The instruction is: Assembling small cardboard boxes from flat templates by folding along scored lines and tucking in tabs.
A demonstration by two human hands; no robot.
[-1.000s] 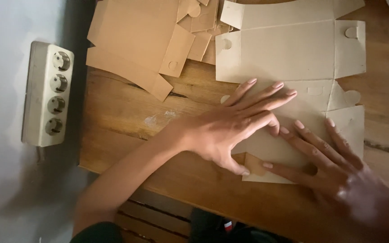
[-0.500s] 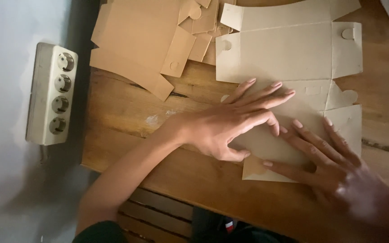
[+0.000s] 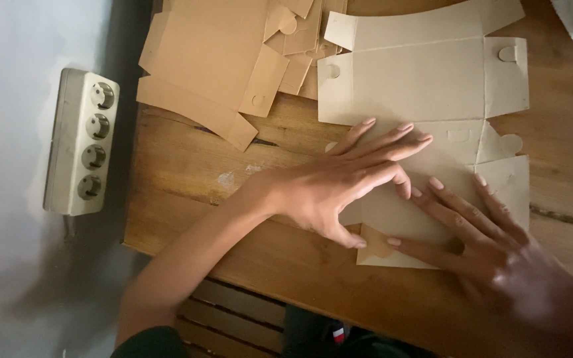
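Left hand: the left hand [image 3: 339,185] is lying open and flat, fingers spread and stretched, pressing down on the pale die-cut cardboard box blank [image 3: 426,86]; it is gripping nothing.
Right hand: the right hand [image 3: 492,245] is also lying open, palm down, its fingers [image 3: 445,205] fanning across the near panel of the same blank, just beside the left hand's fingertips; part of it is blurring at the picture's lower right.
Box blank: it is lying unfolded on the wooden table [image 3: 187,159], its near panel sitting under both hands, its far panels and round-tabbed flaps spreading away toward the table's far side.
Corner flap: a small flap [image 3: 376,245] is showing between the left thumb and the right fingers, near the table's front edge.
Stack: darker brown cardboard blanks [image 3: 220,59] are lying in a loose pile at the far left of the table, touching the pale blank's far corner.
Power strip: a white four-socket power strip [image 3: 81,142] is lying off the table, to the left.
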